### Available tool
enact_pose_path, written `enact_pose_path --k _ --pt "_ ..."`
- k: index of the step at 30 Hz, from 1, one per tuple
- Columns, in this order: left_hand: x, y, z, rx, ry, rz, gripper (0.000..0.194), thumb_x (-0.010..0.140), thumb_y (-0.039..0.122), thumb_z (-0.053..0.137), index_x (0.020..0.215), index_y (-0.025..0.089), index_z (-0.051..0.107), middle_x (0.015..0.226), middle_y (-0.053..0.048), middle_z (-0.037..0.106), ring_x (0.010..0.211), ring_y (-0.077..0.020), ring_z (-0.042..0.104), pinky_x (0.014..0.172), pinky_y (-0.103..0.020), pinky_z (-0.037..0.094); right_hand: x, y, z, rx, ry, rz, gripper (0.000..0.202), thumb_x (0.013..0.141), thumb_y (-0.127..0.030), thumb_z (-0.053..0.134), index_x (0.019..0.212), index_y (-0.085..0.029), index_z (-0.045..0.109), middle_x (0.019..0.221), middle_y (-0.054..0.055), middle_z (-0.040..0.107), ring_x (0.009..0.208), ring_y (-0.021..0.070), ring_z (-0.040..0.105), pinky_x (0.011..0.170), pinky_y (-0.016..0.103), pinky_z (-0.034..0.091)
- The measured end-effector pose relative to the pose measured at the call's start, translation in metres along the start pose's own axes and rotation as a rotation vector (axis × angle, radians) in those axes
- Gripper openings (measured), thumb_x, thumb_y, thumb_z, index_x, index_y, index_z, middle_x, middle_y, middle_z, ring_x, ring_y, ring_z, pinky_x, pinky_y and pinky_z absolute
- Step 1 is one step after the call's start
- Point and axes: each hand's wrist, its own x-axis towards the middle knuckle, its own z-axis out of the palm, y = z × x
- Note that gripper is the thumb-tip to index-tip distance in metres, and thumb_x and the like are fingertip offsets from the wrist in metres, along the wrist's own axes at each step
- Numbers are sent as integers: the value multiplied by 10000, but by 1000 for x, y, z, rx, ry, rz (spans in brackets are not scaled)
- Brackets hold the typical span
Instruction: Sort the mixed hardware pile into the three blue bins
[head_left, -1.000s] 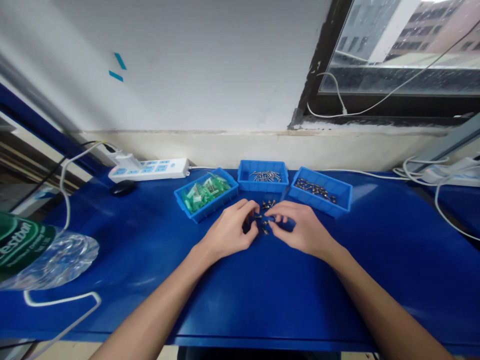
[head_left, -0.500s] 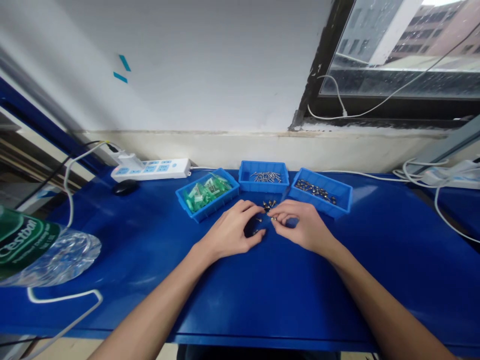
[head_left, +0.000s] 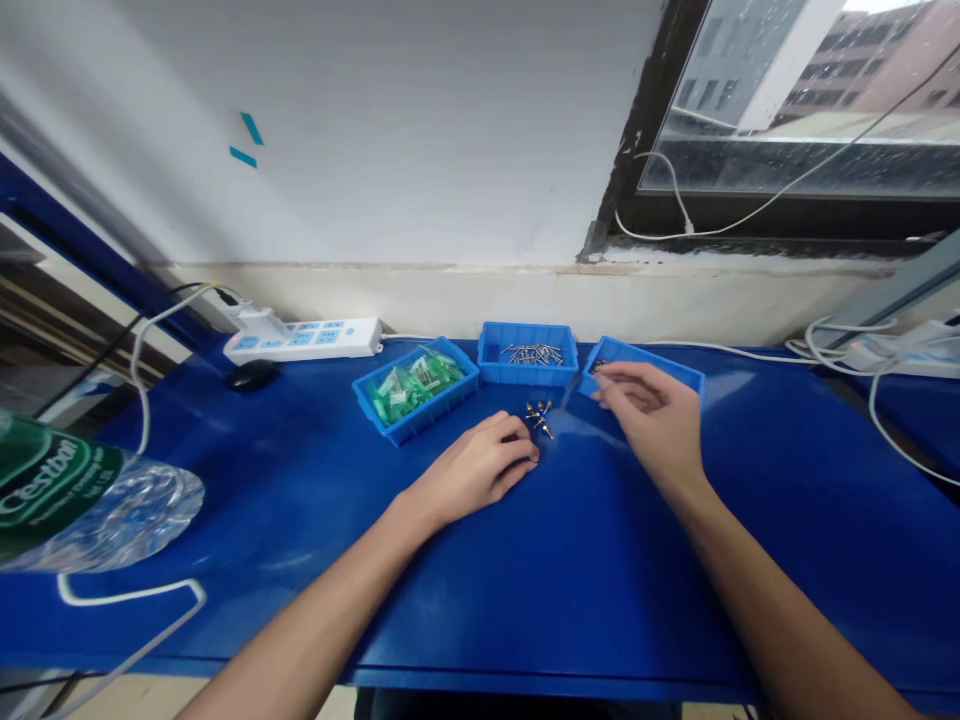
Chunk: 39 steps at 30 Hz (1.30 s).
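Note:
My left hand (head_left: 491, 462) rests on the blue tabletop with its fingers curled in towards the thumb; whatever lies in or under them is hidden. Just beyond its fingertips lies a small pile of metal screws (head_left: 538, 416) with dark and brassy parts. My right hand (head_left: 656, 415) is over the near left side of the right blue bin (head_left: 688, 378), thumb and forefinger drawn together. I cannot make out what is between those fingers. Most of that bin's contents are hidden by the hand; a few dark metal pieces show at its left end.
A middle blue bin (head_left: 529, 374) holds long silver screws. The left blue bin (head_left: 431, 415) contains green plastic packets. Behind are a white power strip (head_left: 304, 340) and a black mouse (head_left: 251, 375). A large water bottle (head_left: 112, 505) and a white cable (head_left: 135, 595) are on the left.
My right hand has moved from the pile, where it pinched a small metal piece, right and away to the right bin. My left hand's fingers have closed in. More of the pile shows.

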Motion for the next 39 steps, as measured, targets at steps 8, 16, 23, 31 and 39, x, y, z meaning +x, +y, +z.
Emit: enact_pose_path --k 8,16,23,31,39 --pt "-2 -14 -5 38 234 -192 195 1014 174 478 1137 187 628 1082 -78 639 1016 -216 609 921 -388 520 -16 -1 9 -226 -531 -234 176 837 -155 637 965 -195 750 874 38 732 626 133 631 595 284 537" --pt "-4 -23 1 12 287 -278 283 995 81 439 1170 189 634 1115 -77 664 1030 -212 647 919 -378 538 -31 -5 18 -270 -717 -423 323 896 -220 638 1214 -245 690 1239 91 676 989 215 688 877 370 584" --pt "-4 -25 3 7 329 -303 288 988 67 433 1144 188 642 1070 -74 671 969 -199 665 866 -339 541 -38 1 31 -353 -762 -574 232 973 -170 547 1128 -224 712 1122 89 731 1064 240 675 997 451 544" --pt "0 -14 6 -17 230 -237 249 1002 118 456 1150 186 645 1090 -81 674 1020 -216 653 911 -379 542 -27 4 21 -444 -663 -532 180 917 -87 556 964 -198 689 976 83 740 936 236 688 861 395 565" --pt "0 -12 5 -5 216 -231 228 993 125 479 1136 187 645 1084 -82 669 1002 -215 652 898 -378 547 -29 7 23 -397 -591 -597 311 946 -103 507 1150 -230 705 1075 99 718 1008 235 687 894 410 575"
